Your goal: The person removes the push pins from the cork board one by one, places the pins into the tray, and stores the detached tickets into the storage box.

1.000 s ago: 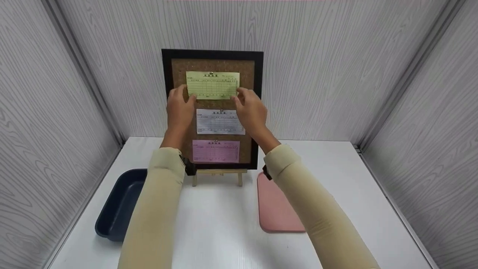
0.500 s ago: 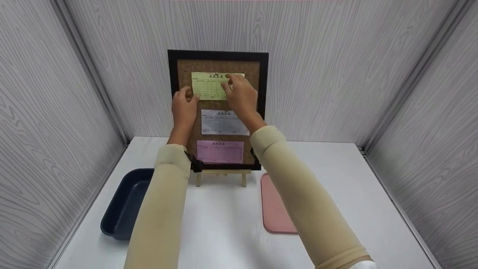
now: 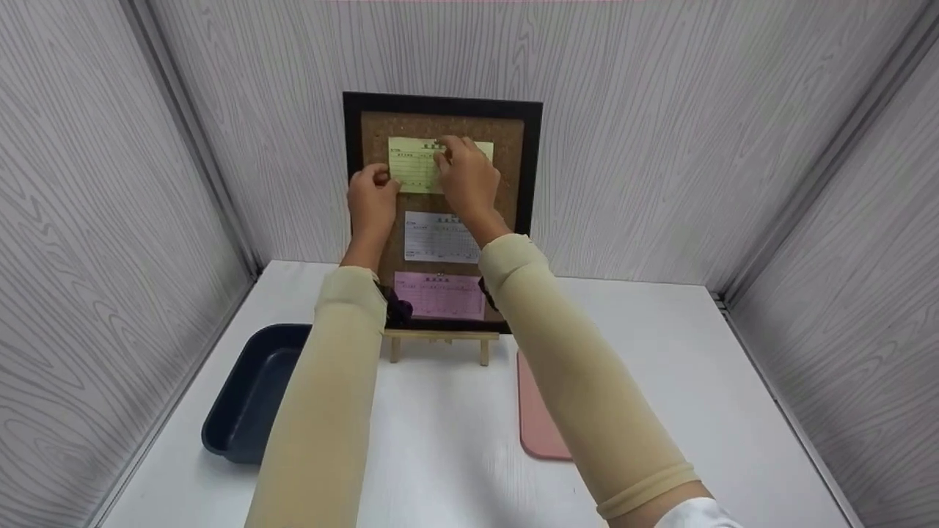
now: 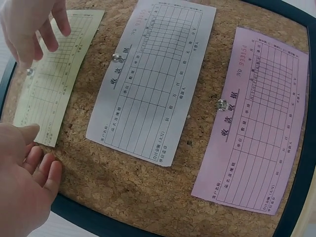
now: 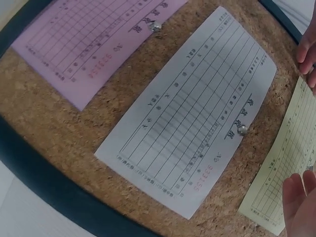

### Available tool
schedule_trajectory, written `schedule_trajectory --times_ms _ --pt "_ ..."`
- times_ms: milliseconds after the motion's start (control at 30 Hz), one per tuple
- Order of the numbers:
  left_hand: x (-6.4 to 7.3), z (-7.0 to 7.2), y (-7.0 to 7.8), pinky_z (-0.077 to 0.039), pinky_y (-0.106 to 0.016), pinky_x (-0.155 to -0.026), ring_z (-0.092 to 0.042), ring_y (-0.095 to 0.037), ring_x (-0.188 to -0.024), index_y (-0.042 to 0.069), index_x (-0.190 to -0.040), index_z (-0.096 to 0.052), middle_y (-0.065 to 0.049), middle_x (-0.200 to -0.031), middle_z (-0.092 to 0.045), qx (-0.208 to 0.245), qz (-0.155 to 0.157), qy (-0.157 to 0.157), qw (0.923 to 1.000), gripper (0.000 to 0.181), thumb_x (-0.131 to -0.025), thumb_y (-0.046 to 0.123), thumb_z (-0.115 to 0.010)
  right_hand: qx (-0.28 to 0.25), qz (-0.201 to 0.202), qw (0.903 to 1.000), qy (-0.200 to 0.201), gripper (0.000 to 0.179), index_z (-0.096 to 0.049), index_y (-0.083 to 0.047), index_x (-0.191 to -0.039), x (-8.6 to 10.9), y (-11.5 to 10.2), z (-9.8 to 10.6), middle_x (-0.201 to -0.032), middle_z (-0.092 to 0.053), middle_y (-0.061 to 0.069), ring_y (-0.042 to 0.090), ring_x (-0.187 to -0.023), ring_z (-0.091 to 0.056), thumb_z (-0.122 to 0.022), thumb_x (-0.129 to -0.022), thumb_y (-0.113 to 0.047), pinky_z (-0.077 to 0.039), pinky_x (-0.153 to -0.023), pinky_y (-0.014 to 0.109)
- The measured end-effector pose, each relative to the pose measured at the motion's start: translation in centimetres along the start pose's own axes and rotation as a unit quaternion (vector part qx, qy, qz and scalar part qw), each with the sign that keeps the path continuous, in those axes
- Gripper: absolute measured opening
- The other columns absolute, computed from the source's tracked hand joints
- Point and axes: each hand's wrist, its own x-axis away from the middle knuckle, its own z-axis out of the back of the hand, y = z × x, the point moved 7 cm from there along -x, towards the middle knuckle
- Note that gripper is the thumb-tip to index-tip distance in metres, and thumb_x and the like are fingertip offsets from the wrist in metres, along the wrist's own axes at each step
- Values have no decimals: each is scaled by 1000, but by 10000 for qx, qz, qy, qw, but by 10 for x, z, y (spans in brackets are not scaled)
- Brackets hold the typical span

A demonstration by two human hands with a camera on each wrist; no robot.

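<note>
A yellow receipt slip (image 3: 412, 170) hangs near the top of a black-framed cork board (image 3: 377, 126), under a clear push pin (image 4: 29, 72). My left hand (image 3: 372, 202) is at the slip's lower left corner, thumb tip on its edge and fingers loosely bent. In front of the slip's right half is my right hand (image 3: 469, 180), hiding part of it. Its index fingertip is right at the pin, with the thumb apart below. Further down the board are a white slip (image 4: 153, 84) and a pink slip (image 4: 252, 123), each with its own clear pin.
A small wooden easel (image 3: 440, 336) holds the board up against the grained back wall (image 3: 623, 147). On the white table, a dark blue basin (image 3: 253, 396) stands at left, partly behind the left sleeve. A pink tray (image 3: 539, 425) lies at right, half covered by the right arm.
My right hand has moved from the yellow slip's right edge up and left to its top pin. My left hand stays at the lower left corner. The head view has shifted slightly.
</note>
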Motion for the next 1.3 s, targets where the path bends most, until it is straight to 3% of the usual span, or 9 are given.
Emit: schedule_trajectory --times_ms 300,567,867,1300 --pt "1 -1 5 -48 -37 -97 -56 -27 -119 1 -134 -59 -16 -128 -58 -39 74 -111 9999 35 -102 15 -60 2 -448 9990 -51 26 -68 -21 -123 -9 -2 -1 -110 -69 -4 13 -93 -68 -60 -102 -33 -53 -78 37" --pt "3 -3 7 -48 -37 -93 -57 -26 -112 1 -129 -63 -16 -123 -61 -11 47 -44 10000 31 -101 13 -60 248 -489 9985 12 23 -68 -21 -119 -8 -3 0 -108 -70 -4 14 -91 -68 -57 -103 -34 -53 -76 37" --pt "5 -2 6 -50 -34 -85 -63 -23 -103 4 -129 -64 -14 -120 -66 133 165 -187 9996 29 -103 13 -58 76 -705 9975 -7 22 -68 -22 -119 -10 3 1 -109 -70 -6 12 -93 -68 -60 -102 -34 -52 -79 36" --pt "6 -5 12 -47 -32 -80 -59 -20 -94 4 -118 -66 -13 -113 -65 -20 204 -186 9996 21 -103 15 -58 -129 -928 9955 -160 15 -67 -24 -110 -14 14 3 -108 -71 -9 11 -94 -67 -62 -101 -34 -50 -82 38"
